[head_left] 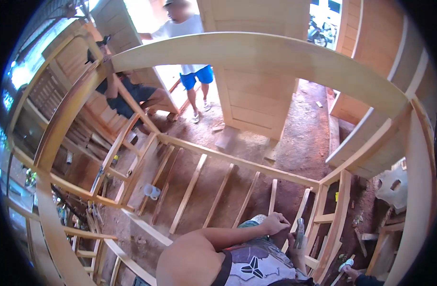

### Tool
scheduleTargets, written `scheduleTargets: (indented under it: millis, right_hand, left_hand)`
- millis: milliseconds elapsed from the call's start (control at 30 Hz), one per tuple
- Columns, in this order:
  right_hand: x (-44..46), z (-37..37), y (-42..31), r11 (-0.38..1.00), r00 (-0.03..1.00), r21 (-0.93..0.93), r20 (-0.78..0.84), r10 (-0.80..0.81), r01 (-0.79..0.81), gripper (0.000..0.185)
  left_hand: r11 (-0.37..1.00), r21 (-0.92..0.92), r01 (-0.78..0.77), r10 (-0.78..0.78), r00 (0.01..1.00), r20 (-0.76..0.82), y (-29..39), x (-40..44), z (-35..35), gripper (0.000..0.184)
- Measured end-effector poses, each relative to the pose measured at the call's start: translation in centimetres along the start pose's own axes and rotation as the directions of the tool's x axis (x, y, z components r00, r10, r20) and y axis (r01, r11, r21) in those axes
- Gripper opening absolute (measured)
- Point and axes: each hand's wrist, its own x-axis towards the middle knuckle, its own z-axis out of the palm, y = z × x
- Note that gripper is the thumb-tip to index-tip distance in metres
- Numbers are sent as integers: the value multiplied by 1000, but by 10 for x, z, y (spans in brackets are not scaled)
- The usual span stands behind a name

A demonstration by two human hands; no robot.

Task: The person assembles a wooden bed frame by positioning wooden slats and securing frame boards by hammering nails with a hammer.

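Pale timber on nearly every side, and amid it, upright in the right hand (pixel 295 250), a grey metal hammer (pixel 300 227) with a narrow head clear above the grip. Fingers wrapped around the handle, probably to keep the tool steady close to the body. Just beside, the left hand (pixel 275 224), curled narrow with fingertips drawn together; impossible to tell about full closure, or about any small piece pinched inside. Both in front of a grey-and-purple printed sleeveless shirt (pixel 280 270), near the right end of a long straight pale wooden rail (pixel 237 159). Running from that rail, thin light-brown wooden slats (pixel 188 194) at fairly even gaps, perhaps so spaced to share a load. Above, a broad curved pale wooden board (pixel 256 50), seemingly set on edge to bridge the two sides. Further left, near a slat, a small whitish plastic container (pixel 152 191), likely put there to stay clear of the hands. At lower right, another person's hand (pixel 352 273) below a white rounded object (pixel 346 263), too small to identify.
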Motion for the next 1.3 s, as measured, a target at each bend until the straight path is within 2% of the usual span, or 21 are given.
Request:
scheduleTargets:
  millis: [133, 267, 333, 367, 400, 467, 500, 567, 667, 800, 833, 900, 933, 967, 1000, 1067, 1100, 1167, 1200, 1267, 1300]
  right_hand:
    - [-5, -10, -8, 1000, 999, -17, -44, 25, -26, 17]
    - [0, -28, -28, 974, 988, 178, -48, 149, -138, 24]
    - [2, -40, -44, 977, 986, 168, -88, 145, -129, 24]
    - [7, -39, -22, 949, 972, 222, -23, 235, -224, 25]
    - [-1, -36, -28, 950, 968, 245, -108, 227, -195, 24]
    - [-3, -63, -59, 968, 970, 92, -55, 239, -233, 23]
    - [-5, -53, -39, 957, 949, 41, -128, 289, -286, 21]
    - [-19, -35, 9, 810, 823, 146, 74, 564, -568, 23]
    - [-58, -6, 53, 650, 650, -12, -9, 760, -760, 41]
    - [-162, 55, 119, 439, 438, 72, -34, 899, -896, 45]
    - [-209, 91, 141, 261, 264, 278, -28, 964, -924, 53]
    - [-234, 74, 49, 132, 66, 569, -136, 989, -812, 73]
    - [-246, 73, 18, 12, -36, 711, -52, 998, -703, 60]
    - [-309, 163, 89, -134, -114, 705, 76, 991, -696, 40]
    - [-308, 160, 38, -144, -113, 912, 109, 988, -383, 24]
    - [-330, 185, 10, -324, 7, 896, 342, 940, -302, 16]
    - [-341, 196, -4, -416, 66, 865, 450, 891, -282, 16]
    - [-326, 209, -44, -547, -9, 832, 548, 836, -93, 23]
    - [-340, 253, -35, -494, -16, 869, 495, 869, 17, 26]
    - [-286, 182, -89, -410, -157, 866, 380, 912, -286, 15]
    - [-293, 206, -68, -291, -217, 882, 223, 950, -371, 15]
  left_hand:
    - [992, -71, 101, -91, 987, 134, 23, 11, 6, 18]
    - [979, -152, 132, -98, 972, 215, 22, 30, 9, 19]
    - [955, -210, 210, -188, 975, 121, 16, 40, 14, 17]
    - [973, -165, 164, -148, 984, 102, 24, 45, 8, 16]
    - [986, -122, 110, -98, 990, 100, 32, 47, 1, 16]
    - [945, -60, 321, -303, 931, 204, 22, 65, 1, 12]
    - [917, -206, 343, -295, 927, 232, 2, 72, 4, 15]
    - [906, -218, 362, -290, 908, 302, -9, 79, 7, 15]
    - [862, -157, 482, -370, 810, 455, -10, 100, 10, 12]
    - [845, -150, 514, -357, 750, 557, 4, 115, 34, 15]
    - [876, -94, 473, -332, 732, 595, -1, 128, 39, 16]
    - [925, -19, 380, -281, 718, 637, -5, 150, 56, 19]
    - [967, 85, 240, -236, 718, 654, -21, 166, 64, 20]
    - [979, 181, 97, -194, 724, 662, -42, 188, 73, 23]
    - [967, 249, 48, -212, 693, 689, -54, 204, 81, 24]
    - [896, 423, -134, -209, 712, 670, -63, 226, 93, 30]
    - [915, 393, -97, -207, 722, 661, -97, 240, 100, 29]
    - [881, 472, -37, -311, 706, 636, -124, 252, 95, 26]
    - [840, 542, -12, -397, 667, 630, -126, 246, 104, 23]
    - [831, 438, 343, -556, 497, 666, -104, 224, 104, 21]
    - [832, 447, 329, -555, 464, 691, -101, 214, 110, 21]
